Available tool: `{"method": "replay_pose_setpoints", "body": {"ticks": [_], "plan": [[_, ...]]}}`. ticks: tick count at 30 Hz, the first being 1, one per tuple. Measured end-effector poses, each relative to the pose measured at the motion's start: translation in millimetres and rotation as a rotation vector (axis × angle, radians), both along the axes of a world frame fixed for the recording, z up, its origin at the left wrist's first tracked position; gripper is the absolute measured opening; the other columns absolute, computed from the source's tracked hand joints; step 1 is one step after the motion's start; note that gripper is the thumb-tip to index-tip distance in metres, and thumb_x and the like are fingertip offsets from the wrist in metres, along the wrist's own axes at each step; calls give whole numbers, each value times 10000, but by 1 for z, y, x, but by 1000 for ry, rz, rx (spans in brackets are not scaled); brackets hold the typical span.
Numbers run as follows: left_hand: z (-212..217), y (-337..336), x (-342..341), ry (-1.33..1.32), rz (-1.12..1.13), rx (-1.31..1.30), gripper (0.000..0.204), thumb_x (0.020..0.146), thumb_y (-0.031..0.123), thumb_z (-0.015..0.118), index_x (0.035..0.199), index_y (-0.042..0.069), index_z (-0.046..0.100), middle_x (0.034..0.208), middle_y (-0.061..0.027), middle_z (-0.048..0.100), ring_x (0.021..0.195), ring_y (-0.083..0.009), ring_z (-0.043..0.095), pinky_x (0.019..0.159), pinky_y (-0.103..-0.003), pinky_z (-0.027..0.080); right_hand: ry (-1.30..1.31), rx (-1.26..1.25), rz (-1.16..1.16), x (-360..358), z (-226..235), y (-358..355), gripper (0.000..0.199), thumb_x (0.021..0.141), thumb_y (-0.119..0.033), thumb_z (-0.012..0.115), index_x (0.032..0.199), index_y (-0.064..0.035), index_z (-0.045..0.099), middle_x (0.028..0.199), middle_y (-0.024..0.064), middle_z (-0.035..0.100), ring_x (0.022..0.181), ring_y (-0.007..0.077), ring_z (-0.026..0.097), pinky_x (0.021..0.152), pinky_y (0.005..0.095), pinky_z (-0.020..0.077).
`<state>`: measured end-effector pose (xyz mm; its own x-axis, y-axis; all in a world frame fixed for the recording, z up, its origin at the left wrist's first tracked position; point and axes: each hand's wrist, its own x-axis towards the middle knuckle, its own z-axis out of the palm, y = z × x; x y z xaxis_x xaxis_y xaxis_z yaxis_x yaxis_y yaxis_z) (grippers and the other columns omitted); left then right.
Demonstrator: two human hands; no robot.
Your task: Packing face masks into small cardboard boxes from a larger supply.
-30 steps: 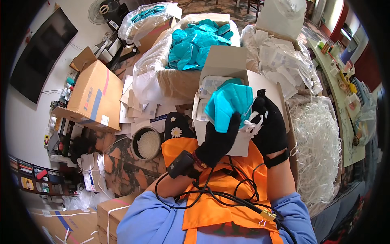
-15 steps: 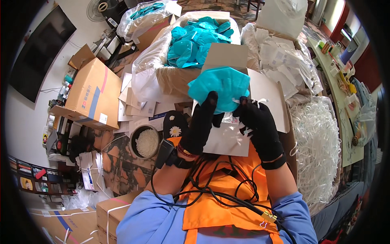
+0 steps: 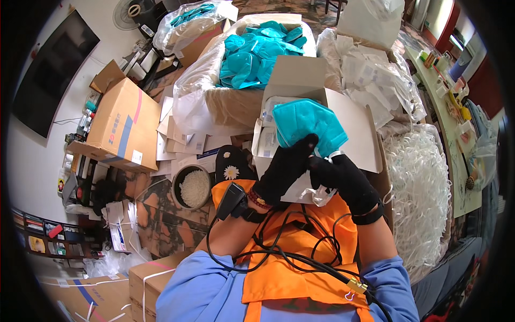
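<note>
Two black-gloved hands holding a folded teal face mask over an open white carton.

Packages: a closed brown cardboard box [image 3: 120, 126] with a blue-and-pink stripe and a small white label lies at left on a litter of flat white cards; a second brown box with a pink stripe [image 3: 155, 273] sits at lower left. The folded teal fabric face mask [image 3: 306, 124] is creased and cupped, its white ear loop trailing — it is held just above the open white cardboard carton [image 3: 354, 134]. The left hand [image 3: 287, 166] pinches the mask's lower edge with its fingers; the right hand [image 3: 343, 180] has fingers curled on the white loop. Containers: a plastic-lined brown box [image 3: 214, 102] holds a heap of teal masks; a round dark bowl [image 3: 194, 188] holds small white pieces.
</note>
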<state>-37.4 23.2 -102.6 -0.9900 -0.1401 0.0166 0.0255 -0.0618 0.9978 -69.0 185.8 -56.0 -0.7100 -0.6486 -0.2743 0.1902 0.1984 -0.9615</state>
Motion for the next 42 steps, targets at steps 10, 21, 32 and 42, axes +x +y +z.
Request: {"method": "replay_pose_setpoints", "body": {"ticks": [10, 21, 32, 42], "plan": [[-9, 31, 16, 76, 145, 81, 298, 908, 259, 654, 1071, 21, 576, 962, -73, 618, 852, -156, 592, 713, -319, 485, 66, -592, -284, -9, -56, 18, 533, 843, 47, 593, 1352, -11, 446, 1223, 104, 558, 1103, 179, 568, 948, 297, 477], [-21, 41, 50, -17, 104, 389, 173, 931, 141, 631, 1087, 68, 610, 998, -17, 620, 886, -77, 593, 749, -233, 488, 445, -321, -453, -6, -23, 19, 494, 859, -30, 622, 1326, 16, 469, 1181, 93, 578, 1079, 168, 562, 950, 293, 450], [-47, 35, 74, -11, -43, 88, 316, 938, 197, 620, 1219, 69, 556, 1117, -15, 578, 980, -85, 549, 799, -242, 469, 1309, 86, -352, -40, -35, 46, 426, 856, -54, 622, 1260, 12, 502, 1109, 83, 584, 1004, 166, 585, 882, 280, 482], [-37, -35, -21, 505, 69, -801, 469, 832, -4, 621, 1285, 28, 503, 998, -138, 594, 858, -303, 591, 770, -395, 487, -76, -522, -631, -50, -5, 112, 296, 893, -251, 638, 1137, -95, 575, 988, 15, 562, 906, 121, 566, 732, 244, 466]]}}
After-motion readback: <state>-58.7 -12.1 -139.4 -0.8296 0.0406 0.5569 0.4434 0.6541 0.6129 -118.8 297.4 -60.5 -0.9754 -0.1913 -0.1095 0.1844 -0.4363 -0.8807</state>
